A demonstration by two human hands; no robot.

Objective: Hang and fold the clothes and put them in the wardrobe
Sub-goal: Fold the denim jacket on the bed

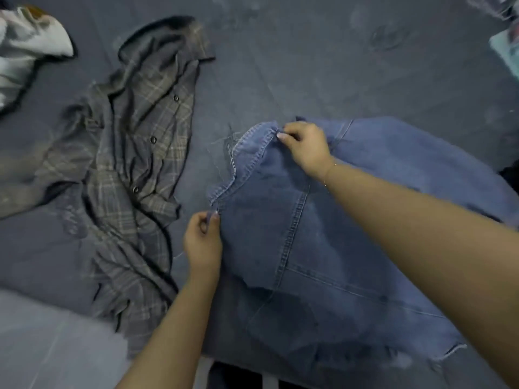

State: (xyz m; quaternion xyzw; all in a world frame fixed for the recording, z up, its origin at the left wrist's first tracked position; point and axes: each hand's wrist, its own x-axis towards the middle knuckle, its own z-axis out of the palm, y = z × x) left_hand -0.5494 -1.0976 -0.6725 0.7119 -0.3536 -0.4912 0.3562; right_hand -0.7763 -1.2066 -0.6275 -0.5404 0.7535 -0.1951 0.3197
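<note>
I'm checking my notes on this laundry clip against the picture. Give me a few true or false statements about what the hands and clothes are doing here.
1. Both hands pinch the edge of the denim jacket. True: the left hand grips its nearer edge and the right hand its farther edge.
2. The plaid shirt is folded in a neat square. False: it lies crumpled and spread out, left of the jacket.
3. The plaid shirt's buttons are visible. True.
4. The right hand holds a hanger. False: it grips only denim; no hanger shows.
5. A pale garment lies at the far left corner. True.
</note>
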